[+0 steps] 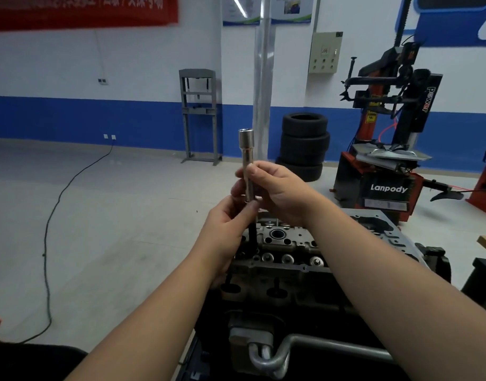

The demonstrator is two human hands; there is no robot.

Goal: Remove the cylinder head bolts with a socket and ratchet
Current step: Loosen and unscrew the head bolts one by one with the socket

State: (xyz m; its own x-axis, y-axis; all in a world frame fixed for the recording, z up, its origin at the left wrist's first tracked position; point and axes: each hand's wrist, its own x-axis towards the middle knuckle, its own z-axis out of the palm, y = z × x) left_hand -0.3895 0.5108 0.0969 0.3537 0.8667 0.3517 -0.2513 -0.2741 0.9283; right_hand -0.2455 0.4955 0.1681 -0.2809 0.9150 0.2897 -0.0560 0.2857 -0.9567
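— Above the cylinder head (pixel 288 254), what have you got there?

— I have a long silver socket (pixel 247 160) standing upright, its open end at the top. My right hand (pixel 277 191) is wrapped round its lower half, thumb and fingertips closed on the shaft. My left hand (pixel 225 232) is just below, fingers pinched on the dark bolt (pixel 253 235) that hangs from the socket's bottom end. Both hands are shut, each on its own piece, and they nearly touch each other.

— Where does the bolt reach?

— Its shank runs down from the socket toward the near left part of the head. I cannot tell whether its tip is touching the metal; my left hand covers part of it.

— And the head itself?

— It sits under my forearms, grey cast metal with round bores and spring seats along the top. Two dark studs stand up from its near edge.

— Is a ratchet in sight?

— I cannot make one out.

— What lies around you?

— A stack of tyres (pixel 303 145) by the blue-and-white wall, a red and black tyre changer (pixel 385 160) to the right, and a black cable (pixel 48 243) trailing across the floor on the left
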